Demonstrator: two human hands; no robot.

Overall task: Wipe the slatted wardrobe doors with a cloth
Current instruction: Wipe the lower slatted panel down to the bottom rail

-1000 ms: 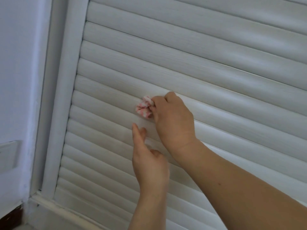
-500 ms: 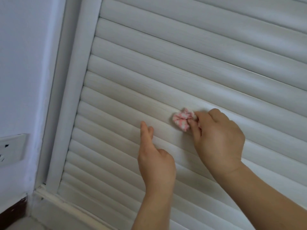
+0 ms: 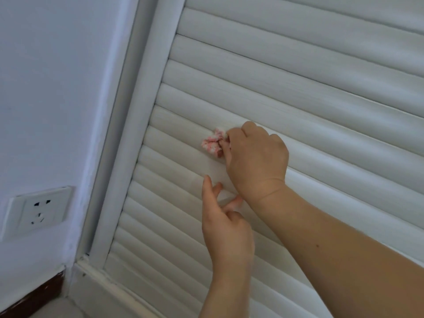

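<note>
A white slatted wardrobe door [image 3: 309, 88] fills most of the view. My right hand [image 3: 257, 161] grips a small bunched pink-and-white cloth [image 3: 213, 142] and presses it against a slat at mid-height. Just below it, my left hand [image 3: 226, 223] rests on the slats with its fingers stretched out straight, holding nothing. The cloth's far end is hidden inside my right fingers.
The door's white frame post [image 3: 135, 134] runs down the left side to a white base rail [image 3: 119, 292]. A white wall with a power socket [image 3: 36, 210] lies to the left. A dark skirting strip [image 3: 34, 297] shows at the bottom left.
My right hand slid the cloth right along the slat and now stands back to the left, close above my left hand. The view has shifted so more wall and the socket show.
</note>
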